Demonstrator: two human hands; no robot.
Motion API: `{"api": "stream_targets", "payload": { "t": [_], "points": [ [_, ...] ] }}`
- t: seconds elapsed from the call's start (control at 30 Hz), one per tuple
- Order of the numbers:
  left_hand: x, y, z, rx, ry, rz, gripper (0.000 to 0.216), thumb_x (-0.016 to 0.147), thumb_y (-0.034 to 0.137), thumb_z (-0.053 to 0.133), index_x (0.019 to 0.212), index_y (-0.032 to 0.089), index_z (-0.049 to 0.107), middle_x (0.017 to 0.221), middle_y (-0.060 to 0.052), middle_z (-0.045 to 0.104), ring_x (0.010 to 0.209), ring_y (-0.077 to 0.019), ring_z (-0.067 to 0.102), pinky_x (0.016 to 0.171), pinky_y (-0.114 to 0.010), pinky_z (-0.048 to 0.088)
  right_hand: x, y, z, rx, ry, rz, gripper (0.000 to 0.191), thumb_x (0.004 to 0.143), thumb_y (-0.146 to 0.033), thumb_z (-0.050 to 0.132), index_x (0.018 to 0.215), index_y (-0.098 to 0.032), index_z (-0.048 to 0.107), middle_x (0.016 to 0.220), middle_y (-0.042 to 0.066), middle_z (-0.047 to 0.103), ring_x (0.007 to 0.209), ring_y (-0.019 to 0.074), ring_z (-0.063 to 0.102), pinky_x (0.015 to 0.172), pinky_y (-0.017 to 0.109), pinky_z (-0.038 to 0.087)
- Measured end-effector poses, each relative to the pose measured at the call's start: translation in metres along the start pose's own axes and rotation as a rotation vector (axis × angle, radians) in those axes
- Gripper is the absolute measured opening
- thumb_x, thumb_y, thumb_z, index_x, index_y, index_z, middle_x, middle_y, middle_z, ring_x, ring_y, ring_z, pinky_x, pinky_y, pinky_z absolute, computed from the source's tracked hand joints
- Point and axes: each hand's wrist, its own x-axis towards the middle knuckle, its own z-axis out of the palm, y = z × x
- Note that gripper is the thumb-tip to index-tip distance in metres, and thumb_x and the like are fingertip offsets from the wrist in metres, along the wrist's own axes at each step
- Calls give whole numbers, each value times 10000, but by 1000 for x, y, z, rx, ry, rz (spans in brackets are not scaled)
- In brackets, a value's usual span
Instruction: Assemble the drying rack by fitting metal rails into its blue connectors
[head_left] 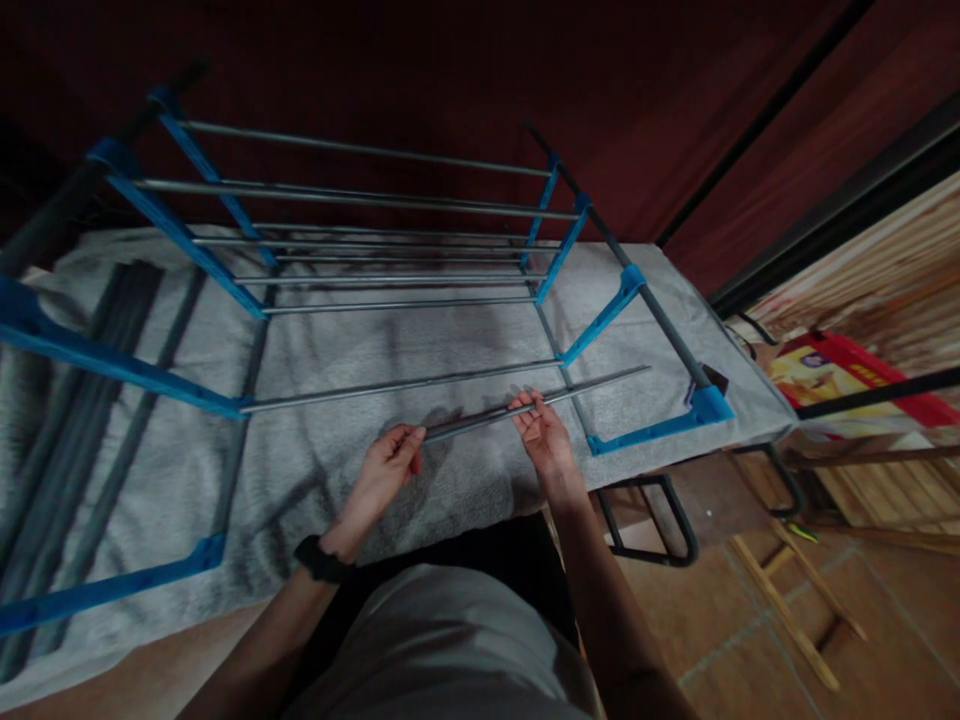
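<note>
My left hand (388,468) pinches the near end of a thin grey metal rod (585,388). My right hand (546,436) grips the same rod further along, palm up, fingers curled round it. The rod slants up to the right above a grey towel (360,350). On the towel lies a rack frame with blue plastic side brackets (604,315) and several grey crossbars (390,386). The rod's far end hangs free near the right blue bracket (660,428).
Loose dark poles (82,420) lie on the towel at the left. A black metal frame (652,520) sticks out below the towel's right edge. A red and yellow box (847,380) and wooden slats (795,600) sit on the tiled floor at the right.
</note>
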Motion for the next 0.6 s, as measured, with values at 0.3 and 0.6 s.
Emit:
{"api": "stream_targets", "payload": {
  "t": [0.3,0.6],
  "points": [
    [9,6,-44,-431,256,50,417,709,547,818,800,159,699,538,41,540,450,-56,388,430,-195,259,-12,16,18,-47,8,82,83,822,-161,657,869,-219,694,909,12,767,936,152,729,991,337,562],
    [9,7,-41,-892,272,-14,326,606,284,944,750,161,678,699,29,673,607,-69,610,568,-180,467,-22,31,26,-40,9,92,83,826,-145,699,864,-218,700,955,3,767,1000,132,724,1059,336,537]
  ]
}}
